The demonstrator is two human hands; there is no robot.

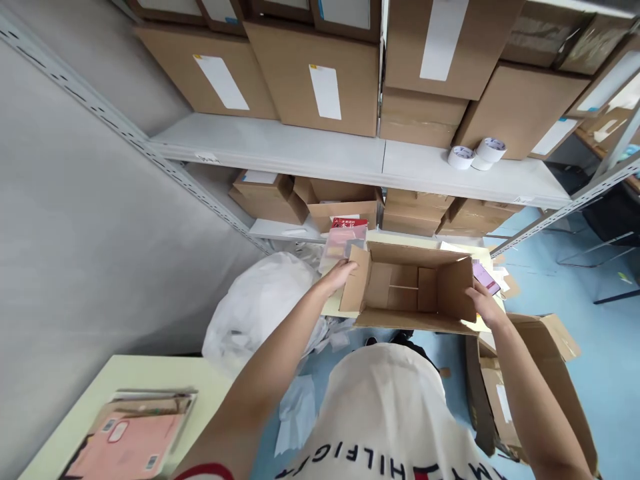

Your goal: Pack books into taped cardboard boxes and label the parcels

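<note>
An open cardboard box (403, 280) is held in front of me above a pale yellow table (333, 308), its inside bare and facing up. My left hand (342, 273) grips the flap on its left side. On the opposite side my right hand (481, 299) is closed round the box's right wall, with some fingers hidden. A phone with a lit purple screen (486, 277) lies just beyond my right hand. Behind the box's left flap are a red book (350, 223) and a translucent pinkish bin (340, 245).
A grey metal shelf (300, 150) full of cartons stands ahead, with white tape rolls (461, 157) on it. A large white plastic bag (255, 307) bulges at the left. A bigger open carton (545, 380) sits on the floor at right. Pink parcels (130, 440) lie on another table.
</note>
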